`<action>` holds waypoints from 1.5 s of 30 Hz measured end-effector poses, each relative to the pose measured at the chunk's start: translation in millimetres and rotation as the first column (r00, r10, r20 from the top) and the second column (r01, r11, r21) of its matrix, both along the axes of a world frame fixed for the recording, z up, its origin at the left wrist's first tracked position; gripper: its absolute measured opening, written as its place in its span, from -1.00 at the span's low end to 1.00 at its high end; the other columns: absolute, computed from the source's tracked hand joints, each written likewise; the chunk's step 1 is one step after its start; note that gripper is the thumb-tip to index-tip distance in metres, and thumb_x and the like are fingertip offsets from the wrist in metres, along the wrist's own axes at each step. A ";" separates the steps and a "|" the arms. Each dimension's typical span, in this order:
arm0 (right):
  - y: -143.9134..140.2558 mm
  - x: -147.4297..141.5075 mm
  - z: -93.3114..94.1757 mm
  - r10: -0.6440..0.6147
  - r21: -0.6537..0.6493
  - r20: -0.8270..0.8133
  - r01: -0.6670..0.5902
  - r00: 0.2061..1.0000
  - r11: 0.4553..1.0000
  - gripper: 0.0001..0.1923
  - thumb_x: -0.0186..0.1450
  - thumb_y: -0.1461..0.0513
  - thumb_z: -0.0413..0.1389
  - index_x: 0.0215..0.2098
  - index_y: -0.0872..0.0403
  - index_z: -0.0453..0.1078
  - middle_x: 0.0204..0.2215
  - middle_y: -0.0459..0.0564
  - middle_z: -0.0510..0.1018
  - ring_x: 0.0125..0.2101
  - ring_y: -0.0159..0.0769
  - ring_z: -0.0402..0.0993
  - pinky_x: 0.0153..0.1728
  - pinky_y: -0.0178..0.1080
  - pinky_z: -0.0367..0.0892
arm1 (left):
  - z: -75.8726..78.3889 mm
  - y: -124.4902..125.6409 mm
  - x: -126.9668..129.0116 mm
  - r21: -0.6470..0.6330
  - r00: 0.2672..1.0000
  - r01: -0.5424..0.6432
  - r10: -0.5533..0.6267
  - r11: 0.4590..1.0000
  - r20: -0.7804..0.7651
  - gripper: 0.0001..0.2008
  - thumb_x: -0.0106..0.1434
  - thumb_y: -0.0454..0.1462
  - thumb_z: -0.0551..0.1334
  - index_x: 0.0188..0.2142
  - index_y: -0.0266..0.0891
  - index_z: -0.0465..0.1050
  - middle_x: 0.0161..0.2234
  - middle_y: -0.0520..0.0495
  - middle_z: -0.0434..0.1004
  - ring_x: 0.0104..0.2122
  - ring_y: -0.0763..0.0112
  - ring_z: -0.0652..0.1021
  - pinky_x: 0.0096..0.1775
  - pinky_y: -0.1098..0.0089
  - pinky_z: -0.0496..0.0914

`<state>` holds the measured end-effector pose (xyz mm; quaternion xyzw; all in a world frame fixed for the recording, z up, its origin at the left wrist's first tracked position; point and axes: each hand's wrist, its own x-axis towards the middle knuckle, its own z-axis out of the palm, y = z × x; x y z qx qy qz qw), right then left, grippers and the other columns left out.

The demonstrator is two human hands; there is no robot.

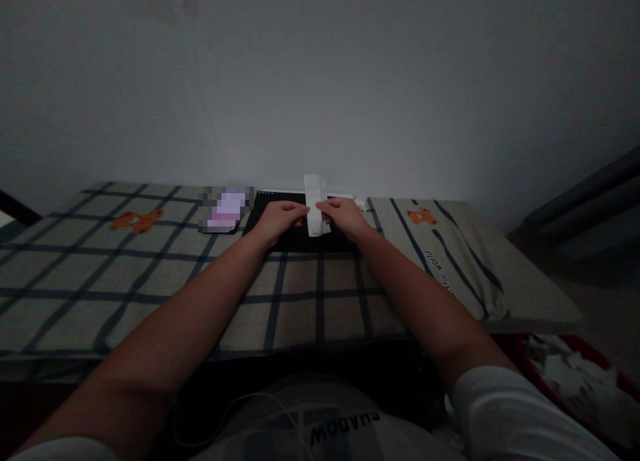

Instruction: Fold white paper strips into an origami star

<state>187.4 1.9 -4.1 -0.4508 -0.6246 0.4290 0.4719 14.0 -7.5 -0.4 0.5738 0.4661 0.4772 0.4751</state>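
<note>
Paper strip (315, 204) sits right between both hands, pinched at its middle: left hand (280, 220) at nine o'clock of it, right hand (345, 216) at three o'clock. Each grip is clamped on the strip's edge with fingertips. Its long axis runs twelve to six, top end standing up toward the wall. Both forearms reach straight out, wrists low over a black tablet (300, 238) lying on the checked blanket (150, 274).

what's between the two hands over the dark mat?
Head view: a white folded paper strip, pinched by left hand and right hand above the black rectangular mat.
</note>
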 end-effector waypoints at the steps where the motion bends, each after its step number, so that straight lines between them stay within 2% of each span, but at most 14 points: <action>1: 0.1 -0.1 -0.1 -0.002 0.000 0.003 0.002 1.000 1.000 -0.75 0.12 0.10 0.15 -0.50 0.15 0.43 -0.63 -0.10 0.43 -0.62 -0.50 0.23 -0.56 -0.39 0.15 | -0.4 0.1 -0.2 -0.002 1.000 0.010 -0.010 1.000 -0.001 -0.69 -0.11 -0.11 0.37 -0.43 -0.30 0.54 -0.43 -0.11 0.54 -0.50 0.47 0.44 -0.40 0.41 0.34; 10: -1.1 0.4 0.5 0.089 -0.091 -0.040 -0.092 0.995 0.992 -0.77 0.12 0.12 0.17 -0.43 0.15 0.46 -0.53 -0.03 0.51 -0.53 -0.47 0.36 -0.49 -0.39 0.24 | -1.6 2.5 -2.7 0.117 0.992 -0.070 0.081 0.991 -0.092 -0.72 -0.04 -0.12 0.33 -0.44 -0.31 0.53 -0.48 -0.08 0.52 -0.56 0.51 0.38 -0.47 0.45 0.28; 17: 1.5 1.0 -1.9 0.041 -0.042 -0.042 -0.043 0.998 0.998 -0.80 0.13 0.15 0.16 -0.46 0.15 0.45 -0.61 -0.09 0.46 -0.59 -0.50 0.30 -0.52 -0.38 0.21 | -0.7 0.7 -1.1 -0.001 1.000 0.005 -0.005 1.000 -0.004 -0.72 -0.07 -0.14 0.35 -0.41 -0.30 0.53 -0.43 -0.08 0.54 -0.48 0.48 0.45 -0.38 0.43 0.34; 25: -1.3 1.1 0.9 0.091 -0.101 -0.053 -0.096 0.994 0.990 -0.78 0.11 0.15 0.19 -0.42 0.17 0.47 -0.56 -0.04 0.51 -0.54 -0.47 0.37 -0.51 -0.40 0.23 | -1.3 1.2 -2.6 0.120 0.994 -0.065 0.075 0.991 -0.079 -0.69 -0.06 -0.09 0.34 -0.42 -0.31 0.54 -0.51 -0.06 0.51 -0.56 0.50 0.38 -0.46 0.44 0.28; 32: -0.4 0.0 0.0 0.028 -0.080 -0.038 -0.031 0.999 0.996 -0.81 0.14 0.16 0.16 -0.43 0.16 0.46 -0.59 -0.06 0.50 -0.57 -0.48 0.35 -0.51 -0.39 0.23 | 1.8 -2.3 -0.3 0.014 1.000 0.003 -0.003 1.000 -0.020 -0.70 -0.08 -0.10 0.36 -0.43 -0.30 0.54 -0.47 -0.08 0.53 -0.52 0.49 0.42 -0.42 0.43 0.31; 39: -4.9 0.3 4.9 0.081 -0.117 -0.048 -0.086 0.996 0.989 -0.81 0.12 0.16 0.18 -0.44 0.16 0.46 -0.56 -0.05 0.51 -0.54 -0.48 0.37 -0.50 -0.41 0.25 | 1.4 -1.6 -2.9 0.151 0.989 -0.044 0.064 0.988 -0.131 -0.70 -0.02 -0.08 0.31 -0.43 -0.30 0.54 -0.57 -0.02 0.47 -0.58 0.50 0.37 -0.47 0.44 0.24; 45: -3.1 0.0 2.9 0.042 -0.075 0.006 -0.041 0.999 0.996 -0.81 0.13 0.17 0.17 -0.50 0.16 0.44 -0.59 -0.07 0.49 -0.57 -0.49 0.33 -0.50 -0.40 0.23 | -1.1 0.4 -1.6 0.036 0.997 -0.013 0.016 0.999 -0.076 -0.69 -0.06 -0.10 0.33 -0.41 -0.30 0.54 -0.50 -0.06 0.51 -0.56 0.48 0.40 -0.45 0.43 0.27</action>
